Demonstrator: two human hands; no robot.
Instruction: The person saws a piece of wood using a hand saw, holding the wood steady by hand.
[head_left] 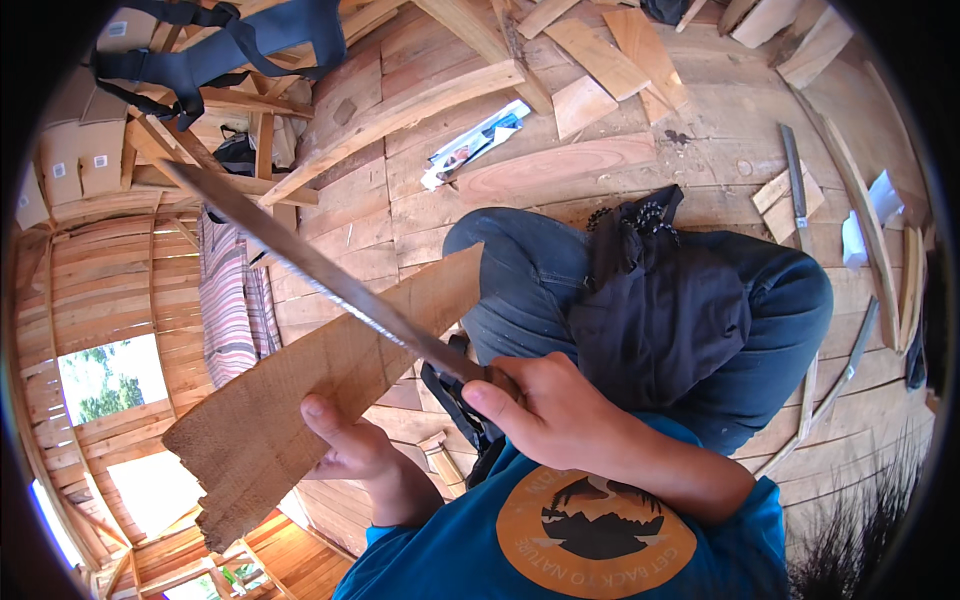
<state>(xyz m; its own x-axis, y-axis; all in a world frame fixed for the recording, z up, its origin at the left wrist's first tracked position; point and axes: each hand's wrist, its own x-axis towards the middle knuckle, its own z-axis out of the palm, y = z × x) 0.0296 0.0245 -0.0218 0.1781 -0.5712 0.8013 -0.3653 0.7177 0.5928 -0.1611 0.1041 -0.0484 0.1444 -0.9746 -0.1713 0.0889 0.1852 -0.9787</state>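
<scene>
Rough brown wooden board (265, 425) is gripped in the left hand (355, 447), apparently to steady it; the right hand (560, 405) clasps a long, dark metal blade (325, 275) near its base.

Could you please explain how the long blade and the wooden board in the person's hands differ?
The blade is dark and narrow; the board is lighter brown and much wider. In the picture, the blade slants down to the right, while the board slants up to the right. Both are long and hand-held: the blade in the right hand, the board in the left hand.
</scene>
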